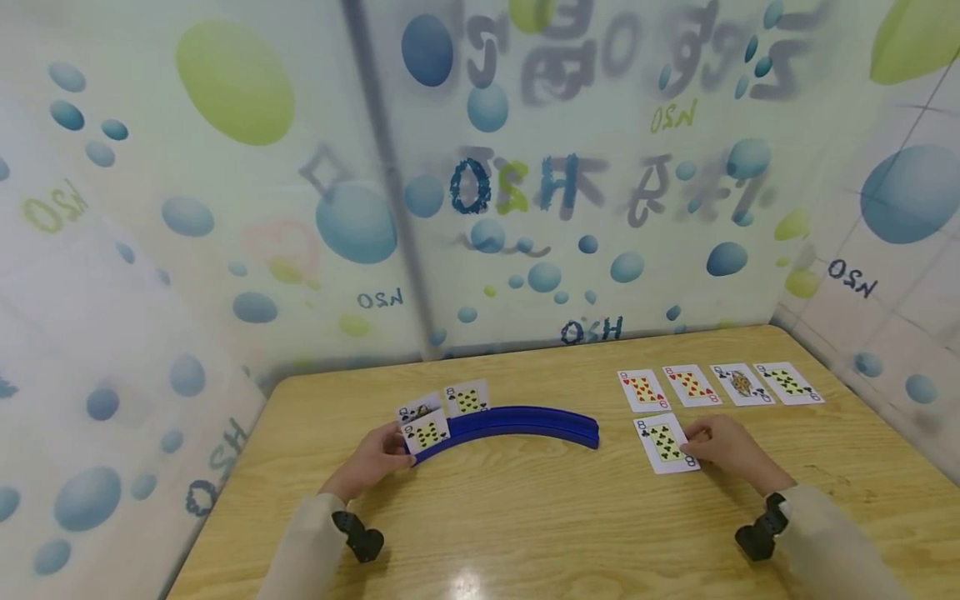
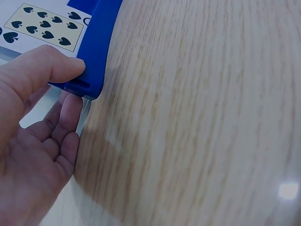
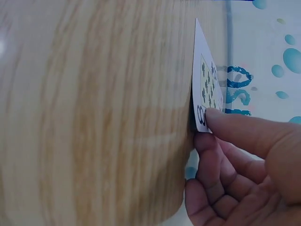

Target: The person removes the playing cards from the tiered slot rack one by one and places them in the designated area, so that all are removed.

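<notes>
My left hand (image 1: 372, 461) grips the left end of a curved blue card holder (image 1: 517, 419), with the thumb on its front face in the left wrist view. Standing in that end are a nine of spades (image 1: 426, 432) in front, a partly hidden queen (image 1: 417, 407) behind it, and an eight of spades (image 1: 467, 398) to their right. Over on the right, my right hand (image 1: 723, 448) pinches an eight of clubs (image 1: 663, 443) by its lower right corner. The right wrist view shows that card (image 3: 207, 84) edge-on, thumb on its face and fingers beneath, close over the wood.
Face up at the back right of the wooden table (image 1: 517, 525) lies a row of cards: a red nine (image 1: 643, 390), a red eight (image 1: 692, 385), a queen (image 1: 742, 384) and a black nine (image 1: 790, 382). Printed wall panels (image 1: 525, 250) enclose the table's back and sides.
</notes>
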### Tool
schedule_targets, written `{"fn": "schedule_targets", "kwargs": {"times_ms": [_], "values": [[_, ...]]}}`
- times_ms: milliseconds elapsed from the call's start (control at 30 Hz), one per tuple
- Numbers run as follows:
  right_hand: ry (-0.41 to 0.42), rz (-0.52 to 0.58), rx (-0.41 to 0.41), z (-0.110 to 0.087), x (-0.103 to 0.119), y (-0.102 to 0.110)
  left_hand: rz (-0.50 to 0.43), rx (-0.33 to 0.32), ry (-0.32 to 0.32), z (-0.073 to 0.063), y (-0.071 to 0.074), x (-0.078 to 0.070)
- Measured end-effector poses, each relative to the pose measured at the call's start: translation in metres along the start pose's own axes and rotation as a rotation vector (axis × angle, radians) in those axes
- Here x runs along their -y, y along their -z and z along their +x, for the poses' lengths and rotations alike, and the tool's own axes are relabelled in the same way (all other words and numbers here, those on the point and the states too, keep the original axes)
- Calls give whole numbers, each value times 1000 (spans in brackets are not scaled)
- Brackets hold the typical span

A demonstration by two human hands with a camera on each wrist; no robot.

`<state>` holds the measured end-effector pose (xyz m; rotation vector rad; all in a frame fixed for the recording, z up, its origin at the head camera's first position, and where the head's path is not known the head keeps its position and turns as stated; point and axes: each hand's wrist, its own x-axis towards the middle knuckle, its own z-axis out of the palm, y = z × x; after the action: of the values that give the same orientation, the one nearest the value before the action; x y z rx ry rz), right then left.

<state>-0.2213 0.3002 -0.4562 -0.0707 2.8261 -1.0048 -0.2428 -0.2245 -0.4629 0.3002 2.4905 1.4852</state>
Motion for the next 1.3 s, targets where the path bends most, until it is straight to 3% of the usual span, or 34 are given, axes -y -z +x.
{"fn": "schedule_targets", "kwargs": {"times_ms": [233, 500, 733, 933, 1300], "values": [[-44, 7, -1, -2, 2, 0, -3, -1, -5, -2, 0, -3], [-22, 15, -1, -4, 2, 1, 11, 1, -8, -10, -1, -22], [-26, 2, 0, -4, 1, 0, 9, 1, 6, -2, 0, -5], [-40, -29, -1, -4, 11, 4, 2, -9, 17, -1, 0, -2], [154, -31, -37, 10, 62, -11, 3, -2, 10, -1, -1, -2]]}}
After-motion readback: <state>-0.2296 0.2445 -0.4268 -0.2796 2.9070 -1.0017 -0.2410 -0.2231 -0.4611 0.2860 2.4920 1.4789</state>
